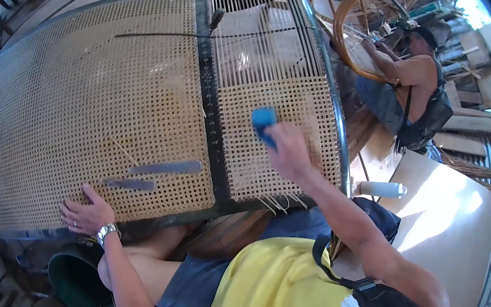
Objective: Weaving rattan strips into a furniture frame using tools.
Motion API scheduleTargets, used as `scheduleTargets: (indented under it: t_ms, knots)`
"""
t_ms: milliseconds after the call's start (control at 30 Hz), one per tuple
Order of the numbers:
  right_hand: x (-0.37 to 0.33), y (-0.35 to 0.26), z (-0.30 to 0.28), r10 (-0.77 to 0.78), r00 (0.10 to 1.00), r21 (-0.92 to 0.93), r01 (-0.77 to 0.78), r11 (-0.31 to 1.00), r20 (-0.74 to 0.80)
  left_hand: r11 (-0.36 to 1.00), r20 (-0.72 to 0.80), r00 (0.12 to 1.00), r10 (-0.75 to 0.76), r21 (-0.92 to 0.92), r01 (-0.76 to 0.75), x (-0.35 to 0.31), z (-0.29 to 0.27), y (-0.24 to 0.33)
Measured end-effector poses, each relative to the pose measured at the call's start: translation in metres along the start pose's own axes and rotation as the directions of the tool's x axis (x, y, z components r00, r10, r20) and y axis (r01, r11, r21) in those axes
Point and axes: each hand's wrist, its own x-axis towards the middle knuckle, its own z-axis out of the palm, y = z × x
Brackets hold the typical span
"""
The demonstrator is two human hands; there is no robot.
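Across my lap and in front of me lies a large panel of woven cane [80, 95] in a dark frame [211, 114]. My left hand [86, 215] rests open on the near edge of the larger section, fingers spread. My right hand [290, 152] is closed round a blue object with a rounded end [263, 118], blurred, over the smaller section [303, 120]; its kind is not clear. That section is closely woven in its near part, while bare parallel strands [264, 38] run across its far part. Two flat grey blades [166, 168] lie near my left hand.
A long thin dark rod [163, 35] and a small dark-headed tool [217, 18] lie on the far part. Cane ends [274, 203] hang over the near edge. A person [420, 78] works at the right beside curved wood [340, 21]. A green bucket [78, 280] stands left.
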Motion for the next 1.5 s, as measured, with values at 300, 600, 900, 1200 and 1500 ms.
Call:
scheduleTargets:
  t_ms: [300, 600, 900, 1200, 1500]
  knots:
    - [-0.032, 0.052, -0.093, -0.086, 0.996, -0.183, 0.081, 0.980, -0.019, 0.999, -0.044, 0.998, 0.034, 0.000, -0.034, 0.005, 0.007, -0.007]
    - [-0.131, 0.035, -0.121, -0.018, 0.988, -0.031, 0.023, 0.999, 0.153, 0.999, -0.082, 0.996, 0.042, -0.030, -0.045, 0.010, 0.012, -0.017]
    - [0.075, 0.137, -0.089, -0.038, 0.982, -0.190, 0.002, 0.982, -0.184, 0.997, -0.073, 0.994, 0.082, 0.013, -0.082, 0.008, 0.014, -0.030]
    - [0.054, 0.061, -0.017, -0.264, 0.945, -0.020, 0.273, 0.962, 0.192, 0.997, -0.031, 0.996, 0.081, -0.006, -0.081, 0.011, -0.002, -0.027]
    - [0.181, 0.093, 0.004, -0.210, 0.825, 0.205, 0.118, 0.972, 0.524, 0.996, -0.003, 0.996, 0.084, -0.023, -0.084, 0.009, -0.002, -0.024]
